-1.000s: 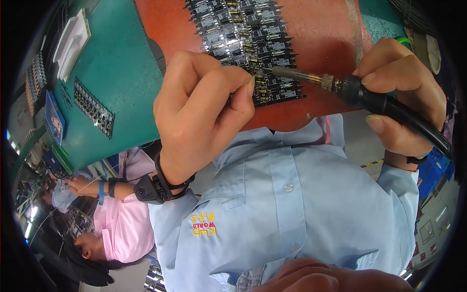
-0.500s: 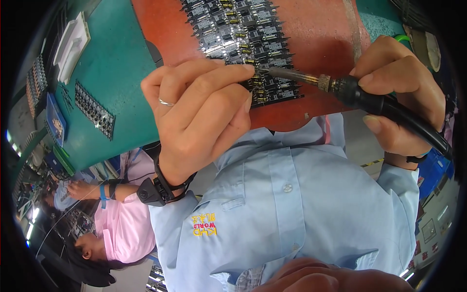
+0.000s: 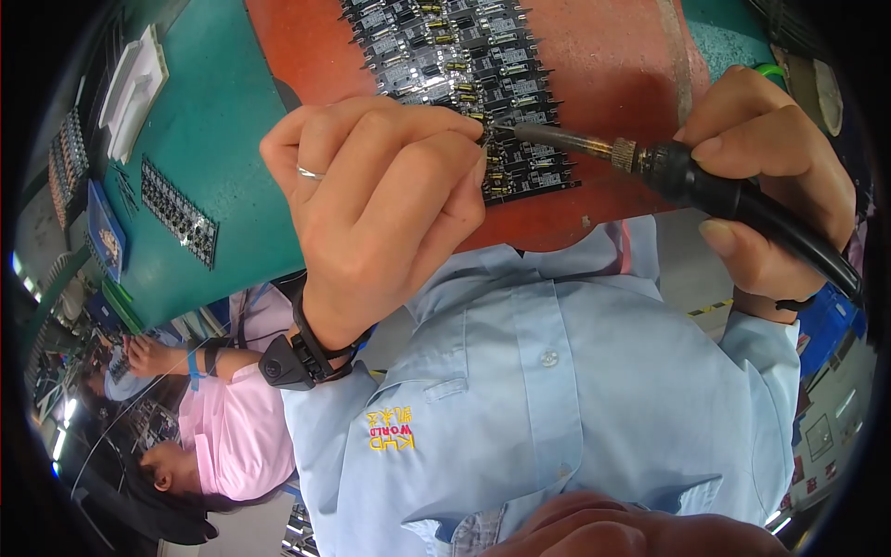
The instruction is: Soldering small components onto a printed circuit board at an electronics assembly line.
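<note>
The right hand is closed around the black handle of a soldering iron, whose long axis runs from the grip leftward, its tip touching the panel of small black circuit boards on the red mat. The left hand meets it from the other side, fingertips pinched at the same spot (what they pinch is too small to tell), nearer the joint than the right.

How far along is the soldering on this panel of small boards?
Done: cannot tell, joints too small to judge. In hand: right hand holds the soldering iron, tip on the black circuit board panel near its lower edge; left hand pinches beside it. Left: another panel lies aside on the green mat.
</note>
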